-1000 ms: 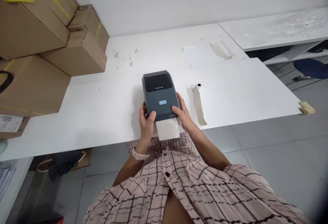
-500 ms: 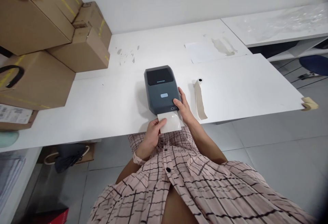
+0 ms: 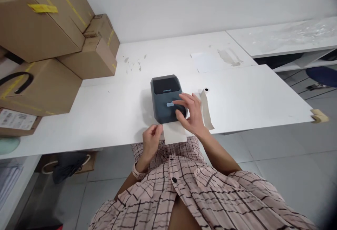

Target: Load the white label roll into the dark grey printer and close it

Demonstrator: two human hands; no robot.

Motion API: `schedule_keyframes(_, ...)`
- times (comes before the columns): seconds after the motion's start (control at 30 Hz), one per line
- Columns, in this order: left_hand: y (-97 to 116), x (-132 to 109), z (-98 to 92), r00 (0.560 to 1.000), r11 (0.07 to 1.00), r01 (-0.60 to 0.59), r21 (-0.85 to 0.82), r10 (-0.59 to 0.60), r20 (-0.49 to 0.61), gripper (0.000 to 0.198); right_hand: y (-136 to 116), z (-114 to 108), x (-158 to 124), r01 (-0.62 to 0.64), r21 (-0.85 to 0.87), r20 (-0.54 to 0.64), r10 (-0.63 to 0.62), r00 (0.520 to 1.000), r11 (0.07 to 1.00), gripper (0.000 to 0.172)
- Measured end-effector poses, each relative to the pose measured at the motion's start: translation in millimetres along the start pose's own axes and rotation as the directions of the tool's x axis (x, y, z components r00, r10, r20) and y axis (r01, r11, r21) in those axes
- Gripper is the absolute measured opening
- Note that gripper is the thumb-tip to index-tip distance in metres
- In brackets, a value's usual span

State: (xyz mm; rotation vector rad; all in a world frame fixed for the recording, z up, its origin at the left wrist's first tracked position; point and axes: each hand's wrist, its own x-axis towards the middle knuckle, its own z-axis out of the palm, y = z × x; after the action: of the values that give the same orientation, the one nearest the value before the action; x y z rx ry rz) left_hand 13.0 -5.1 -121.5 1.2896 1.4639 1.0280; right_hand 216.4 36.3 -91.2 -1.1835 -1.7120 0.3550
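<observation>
A dark grey label printer (image 3: 162, 108) stands on the white table near its front edge. From its front slot a blank white label sheet (image 3: 174, 133) sticks out over the table edge. My right hand (image 3: 191, 114) is over the printer's right side, fingers apart, with one fingertip at the light button on top. Just left of the sheet is my left hand (image 3: 152, 137), its fingers curled together; whether anything small is between them is hidden. To the right of the printer lies a small paper roll (image 3: 206, 112) with its strip unrolled toward the front.
Cardboard boxes (image 3: 39, 30) are stacked at the left. A white paper (image 3: 204, 62) lies toward the back of the table (image 3: 252, 100). At the right corner of the table hangs a tan roll or tape piece (image 3: 319, 115).
My left hand has let go of the sheet and moved left. My right hand has gone from the printer's side to its top, by the button. The view has tilted slightly.
</observation>
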Motion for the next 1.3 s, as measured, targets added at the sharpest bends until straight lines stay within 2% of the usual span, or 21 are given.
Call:
schedule_keyframes(0.07,2.9,3.0,-5.6,0.98,0.998,-0.066,0.002,0.065,-0.19,0.036,-8.2,0.5,5.6,0.095,-0.081,0.09,-0.087,0.992,0.992,0.059)
schedule_keyframes(0.13,6.0,7.5,-6.4,0.954,0.991,-0.132,-0.009,0.125,-0.271,0.036,-14.4,4.5,9.6,0.089,-0.129,0.143,-0.071,0.987,0.988,0.057)
schedule_keyframes(0.2,8.8,11.7,-1.8,0.959,0.984,-0.175,-0.02,0.166,-0.231,0.048,-17.8,8.1,11.8,0.048,-0.143,0.174,-0.023,0.984,0.989,0.05)
schedule_keyframes(0.3,12.3,14.2,11.2,0.981,0.984,-0.168,-0.062,0.16,-0.107,0.068,-15.6,6.0,9.4,0.017,-0.07,0.182,-0.004,0.983,0.997,0.042)
schedule_keyframes(0.4,13.8,12.2,20.9,0.99,0.984,-0.131,-0.119,0.122,-0.075,0.076,-5.2,-2.0,-4.1,-0.123,0.137,0.035,0.12,0.992,0.983,0.049)
schedule_keyframes(0.47,13.4,10.7,23.1,0.989,0.983,-0.133,-0.128,0.124,-0.082,0.073,3.3,-5.5,-16.9,-0.261,0.29,-0.062,0.29,0.955,0.921,0.053)
schedule_keyframes(0.5,12.8,10.2,23.5,0.987,0.981,-0.143,-0.134,0.132,-0.088,0.071,7.0,-6.2,-22.9,-0.319,0.351,-0.073,0.365,0.928,0.88,0.054)
schedule_keyframes(0.6,11.0,9.3,24.8,0.979,0.972,-0.183,-0.147,0.168,-0.114,0.067,13.0,-6.0,-34.4,-0.41,0.45,-0.003,0.46,0.888,0.794,0.056)
schedule_keyframes(0.83,11.1,10.1,35.5,0.972,0.962,-0.202,-0.184,0.175,-0.156,0.069,13.0,-7.9,-33.1,-0.409,0.505,0.019,0.465,0.885,0.76,0.05)
schedule_keyframes(1.0,7.6,14.1,40.5,0.966,0.929,-0.228,-0.292,0.178,-0.189,0.07,13.9,-0.8,-36.5,-0.431,0.496,0.0,0.497,0.868,0.753,0.054)
schedule_keyframes(1.1,6.1,15.0,39.1,0.952,0.912,-0.269,-0.31,0.203,-0.228,0.069,15.4,0.7,-35.7,-0.403,0.509,-0.015,0.476,0.879,0.76,0.055)
schedule_keyframes(1.2,16.3,21.9,32.4,0.939,0.897,-0.31,-0.315,0.238,-0.247,0.066,16.8,-3.5,-23.5,-0.345,0.534,-0.019,0.419,0.908,0.772,0.057)
schedule_keyframes(1.3,40.7,46.9,19.7,0.912,0.868,-0.389,-0.308,0.315,-0.263,0.062,16.8,-10.2,7.4,-0.229,0.564,-0.036,0.3,0.953,0.793,0.06)
